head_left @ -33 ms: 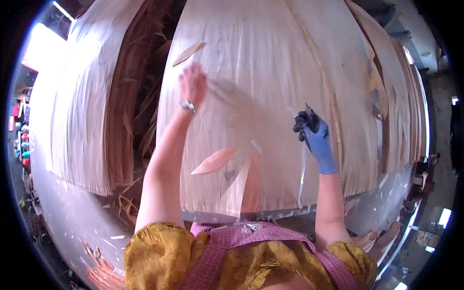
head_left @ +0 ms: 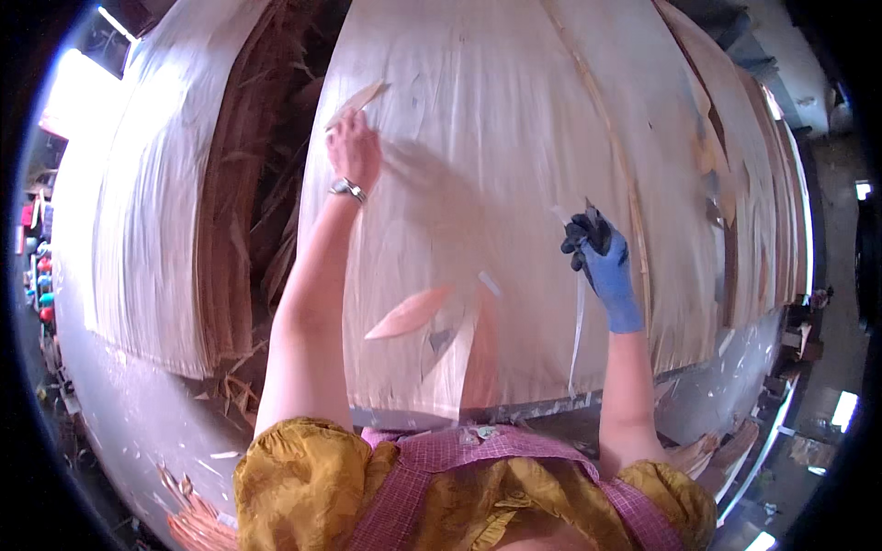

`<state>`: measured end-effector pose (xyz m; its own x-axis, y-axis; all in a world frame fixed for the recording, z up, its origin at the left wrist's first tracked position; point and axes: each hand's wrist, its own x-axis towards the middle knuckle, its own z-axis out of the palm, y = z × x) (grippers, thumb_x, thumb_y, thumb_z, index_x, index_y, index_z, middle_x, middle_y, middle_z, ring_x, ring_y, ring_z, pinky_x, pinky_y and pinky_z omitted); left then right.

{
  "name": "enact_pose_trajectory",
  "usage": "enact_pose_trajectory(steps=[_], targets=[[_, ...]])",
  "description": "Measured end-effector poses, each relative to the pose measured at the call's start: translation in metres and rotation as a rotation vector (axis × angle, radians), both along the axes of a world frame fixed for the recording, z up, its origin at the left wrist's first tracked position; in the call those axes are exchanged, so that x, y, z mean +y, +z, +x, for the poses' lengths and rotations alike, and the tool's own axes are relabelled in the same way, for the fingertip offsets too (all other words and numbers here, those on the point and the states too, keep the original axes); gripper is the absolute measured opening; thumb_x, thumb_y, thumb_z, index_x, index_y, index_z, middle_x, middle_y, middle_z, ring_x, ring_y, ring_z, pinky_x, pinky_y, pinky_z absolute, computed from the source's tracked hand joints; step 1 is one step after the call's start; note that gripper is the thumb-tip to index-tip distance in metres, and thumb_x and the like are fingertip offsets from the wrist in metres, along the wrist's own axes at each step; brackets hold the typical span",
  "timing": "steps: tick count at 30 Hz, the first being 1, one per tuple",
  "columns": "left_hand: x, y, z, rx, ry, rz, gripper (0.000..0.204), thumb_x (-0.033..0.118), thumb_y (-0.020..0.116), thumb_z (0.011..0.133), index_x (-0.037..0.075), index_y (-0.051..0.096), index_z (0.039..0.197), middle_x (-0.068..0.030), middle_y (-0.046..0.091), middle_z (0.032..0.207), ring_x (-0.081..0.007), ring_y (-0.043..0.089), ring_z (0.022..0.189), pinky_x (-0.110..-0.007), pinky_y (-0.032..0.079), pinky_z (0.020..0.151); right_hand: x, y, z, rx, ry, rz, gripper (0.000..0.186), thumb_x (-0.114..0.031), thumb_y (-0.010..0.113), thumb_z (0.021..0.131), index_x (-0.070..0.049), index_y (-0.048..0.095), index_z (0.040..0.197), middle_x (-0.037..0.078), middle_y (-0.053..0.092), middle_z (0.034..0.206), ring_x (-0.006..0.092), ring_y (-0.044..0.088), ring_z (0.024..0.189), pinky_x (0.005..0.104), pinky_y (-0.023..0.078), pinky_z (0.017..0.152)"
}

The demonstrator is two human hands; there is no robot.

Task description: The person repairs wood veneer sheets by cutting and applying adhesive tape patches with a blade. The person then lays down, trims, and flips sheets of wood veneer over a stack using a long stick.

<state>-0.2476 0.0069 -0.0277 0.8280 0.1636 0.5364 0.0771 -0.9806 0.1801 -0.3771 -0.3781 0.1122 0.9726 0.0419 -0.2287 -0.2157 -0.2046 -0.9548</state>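
My left hand (head_left: pixel 355 154) is bare, with a silver watch (head_left: pixel 347 189) at the wrist. Its fingers are slightly bent and apart, over the near end of a leaf-shaped veneer piece (head_left: pixel 361 97). That piece lies on a broad, pale wood veneer sheet (head_left: pixel 478 138). My right hand (head_left: pixel 597 250), in a blue glove with black palm and fingers, is closed around a dark pointed tool (head_left: pixel 590 206), mostly hidden in the fist. A thin whitish strip (head_left: pixel 578 340) hangs beside this hand. Nearer me lies a second leaf-shaped piece (head_left: pixel 409 312), pinkish.
Left of a dark gap stands another veneer stack (head_left: pixel 156 211). A long brownish split (head_left: pixel 606 129) runs down the sheet's right part. By the front edge are a reddish tapered area (head_left: pixel 480 358) and a small pale strip (head_left: pixel 490 284). Wood scraps (head_left: pixel 197 514) lie at lower left.
My left hand has come slightly left, and its fingers now overlap the near end of the far leaf-shaped piece. My right hand stays nearly in place, still closed.
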Motion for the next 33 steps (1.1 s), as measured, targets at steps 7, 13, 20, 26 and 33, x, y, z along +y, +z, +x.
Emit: enact_pose_trajectory(steps=[7,13,20,26,33], targets=[[0.025,-0.018,0.064,0.19,-0.021,-0.125,0.017,0.027,0.057,0.088,0.012,0.066,0.085,-0.0068,0.066,0.094,-0.0272,0.061,0.092,-0.043,0.04,0.084,0.032,-0.026,0.023,0.121,-0.067,-0.095,0.021,-0.014,0.063,0.093,-0.003,0.062,0.11,0.002,0.066,0.081,0.0064,0.058,0.064,0.0224,0.043,0.05],[0.019,0.0,0.067,0.155,-0.057,-0.147,0.018,0.028,0.061,0.088,0.012,0.068,0.081,-0.0039,0.065,0.079,-0.0229,0.062,0.082,-0.038,0.043,0.078,0.101,-0.045,0.074,0.237,0.015,-0.029,0.018,-0.023,0.067,0.092,-0.007,0.064,0.1,0.002,0.067,0.077,0.0076,0.056,0.057,0.0231,0.041,0.047],[-0.049,0.019,0.047,0.568,-0.136,-2.034,0.025,0.036,0.064,0.092,0.011,0.068,0.097,0.0025,0.066,0.086,-0.0081,0.06,0.072,-0.024,0.045,0.062,0.165,-0.078,0.141,0.26,-0.18,0.311,0.017,-0.024,0.072,0.088,-0.01,0.063,0.093,0.0,0.065,0.076,0.0081,0.051,0.054,0.0227,0.039,0.047],[-0.05,0.025,0.042,0.507,-0.163,-1.867,0.027,0.036,0.061,0.094,0.011,0.067,0.102,-0.0006,0.065,0.095,-0.0117,0.061,0.079,-0.026,0.046,0.069,0.188,-0.093,0.159,0.163,-0.151,0.366,0.017,-0.013,0.077,0.082,-0.013,0.062,0.088,-0.004,0.059,0.072,0.0048,0.047,0.054,0.021,0.036,0.048],[-0.043,-0.013,0.061,0.237,-0.186,-0.18,0.027,0.029,0.065,0.085,0.019,0.069,0.11,-0.0045,0.059,0.115,-0.0266,0.049,0.108,-0.042,0.038,0.09,0.176,-0.1,0.17,0.112,-0.288,0.325,0.023,-0.01,0.079,0.079,-0.014,0.058,0.085,-0.006,0.052,0.065,0.0043,0.045,0.049,0.0206,0.034,0.044]])
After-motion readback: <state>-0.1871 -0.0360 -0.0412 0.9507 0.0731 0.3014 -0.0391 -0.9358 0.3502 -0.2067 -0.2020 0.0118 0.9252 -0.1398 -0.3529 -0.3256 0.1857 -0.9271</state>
